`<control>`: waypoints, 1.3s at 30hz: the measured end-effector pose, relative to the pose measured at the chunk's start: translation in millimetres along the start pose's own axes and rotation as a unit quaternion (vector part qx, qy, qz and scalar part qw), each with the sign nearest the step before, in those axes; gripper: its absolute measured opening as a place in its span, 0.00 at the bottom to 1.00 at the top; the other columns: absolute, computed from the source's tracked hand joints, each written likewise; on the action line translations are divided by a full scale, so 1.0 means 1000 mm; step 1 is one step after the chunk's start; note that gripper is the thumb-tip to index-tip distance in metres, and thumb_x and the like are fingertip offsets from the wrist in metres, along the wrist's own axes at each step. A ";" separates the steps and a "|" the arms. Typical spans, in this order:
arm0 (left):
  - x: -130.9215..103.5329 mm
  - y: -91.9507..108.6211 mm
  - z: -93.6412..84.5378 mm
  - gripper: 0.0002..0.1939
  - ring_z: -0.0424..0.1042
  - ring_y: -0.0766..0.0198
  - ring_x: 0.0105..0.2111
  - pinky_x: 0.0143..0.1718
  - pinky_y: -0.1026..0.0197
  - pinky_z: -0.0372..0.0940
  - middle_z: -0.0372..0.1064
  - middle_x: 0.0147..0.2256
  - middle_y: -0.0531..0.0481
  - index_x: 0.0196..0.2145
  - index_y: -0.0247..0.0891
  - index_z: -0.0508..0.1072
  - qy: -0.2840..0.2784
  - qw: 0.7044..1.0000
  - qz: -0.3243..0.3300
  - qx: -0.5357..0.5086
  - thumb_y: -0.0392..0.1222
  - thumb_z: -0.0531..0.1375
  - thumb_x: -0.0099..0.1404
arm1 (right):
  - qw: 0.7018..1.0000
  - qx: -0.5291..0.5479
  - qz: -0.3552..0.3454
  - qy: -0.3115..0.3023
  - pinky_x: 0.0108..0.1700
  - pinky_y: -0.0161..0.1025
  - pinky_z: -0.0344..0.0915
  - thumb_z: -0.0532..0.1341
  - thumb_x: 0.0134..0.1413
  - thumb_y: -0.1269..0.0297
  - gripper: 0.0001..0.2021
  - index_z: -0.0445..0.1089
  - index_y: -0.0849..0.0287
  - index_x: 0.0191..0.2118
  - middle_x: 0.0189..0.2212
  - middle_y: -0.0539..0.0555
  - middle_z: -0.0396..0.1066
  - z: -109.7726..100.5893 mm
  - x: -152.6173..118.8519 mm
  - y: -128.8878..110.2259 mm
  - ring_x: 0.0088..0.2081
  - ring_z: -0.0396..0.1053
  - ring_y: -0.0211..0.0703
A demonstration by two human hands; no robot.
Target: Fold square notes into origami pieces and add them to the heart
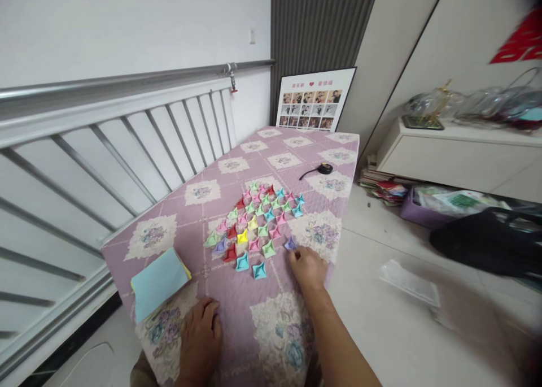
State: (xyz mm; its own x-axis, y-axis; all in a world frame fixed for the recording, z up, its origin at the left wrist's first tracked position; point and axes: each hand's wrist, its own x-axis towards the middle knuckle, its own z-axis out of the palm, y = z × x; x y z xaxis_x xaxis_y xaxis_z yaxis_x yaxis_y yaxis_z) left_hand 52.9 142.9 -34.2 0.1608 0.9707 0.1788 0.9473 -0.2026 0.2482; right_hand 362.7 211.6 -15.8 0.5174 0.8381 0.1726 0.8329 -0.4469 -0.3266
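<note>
On the purple floral tablecloth, my right hand [308, 265] pinches the near corner of a purple folded paper piece [291, 243]. That piece is at the right edge of a group of several small origami pieces, among them a blue piece [259, 270], a green piece [269, 248] and a yellow piece [242, 237]. They stand in rough slanting rows, each with pointed corners. My left hand [200, 333] rests on the cloth near the front edge, fingers loosely bent and holding nothing visible. Left of it lies a stack of square paper [161, 282], light blue on top.
A black tape measure [325, 168] with a strap lies farther back on the table [305, 302]. A white railing [169, 116] runs along the left side. Behind the table leans a photo board [315, 100]. On the floor at right are a clear plastic tray [410, 282] and a black bag [483, 240].
</note>
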 end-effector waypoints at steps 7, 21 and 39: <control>0.000 -0.007 0.009 0.16 0.65 0.55 0.50 0.53 0.49 0.58 0.68 0.49 0.46 0.45 0.42 0.74 -0.010 1.000 0.001 0.006 0.37 0.50 0.63 | 0.999 0.018 0.026 0.021 0.34 0.38 0.49 0.55 0.57 0.58 0.12 0.70 0.58 0.30 0.32 0.53 0.73 -0.001 0.024 0.000 0.37 0.67 0.42; 0.000 -0.025 0.039 0.17 0.69 0.55 0.46 0.48 0.52 0.63 0.71 0.47 0.49 0.41 0.47 0.76 0.044 0.997 0.017 0.055 0.35 0.52 0.59 | 0.995 0.027 0.093 0.038 0.38 0.41 0.53 0.52 0.57 0.61 0.13 0.72 0.58 0.31 0.35 0.56 0.73 0.012 0.073 -0.018 0.39 0.68 0.45; -0.001 -0.028 0.042 0.16 0.69 0.54 0.46 0.46 0.52 0.65 0.71 0.47 0.48 0.41 0.46 0.75 0.047 0.996 0.018 0.067 0.36 0.51 0.60 | 0.992 0.013 0.122 0.017 0.42 0.47 0.56 0.51 0.56 0.58 0.16 0.75 0.58 0.36 0.37 0.61 0.73 0.018 0.079 -0.021 0.43 0.68 0.51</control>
State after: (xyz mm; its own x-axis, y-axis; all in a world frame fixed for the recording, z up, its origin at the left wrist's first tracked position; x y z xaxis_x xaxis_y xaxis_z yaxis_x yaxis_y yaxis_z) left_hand 37.7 152.7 -81.2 0.1744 0.9456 0.2748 0.9711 -0.2113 0.1111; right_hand 382.5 292.7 -11.9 0.7093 0.6950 0.1174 0.6774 -0.6262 -0.3860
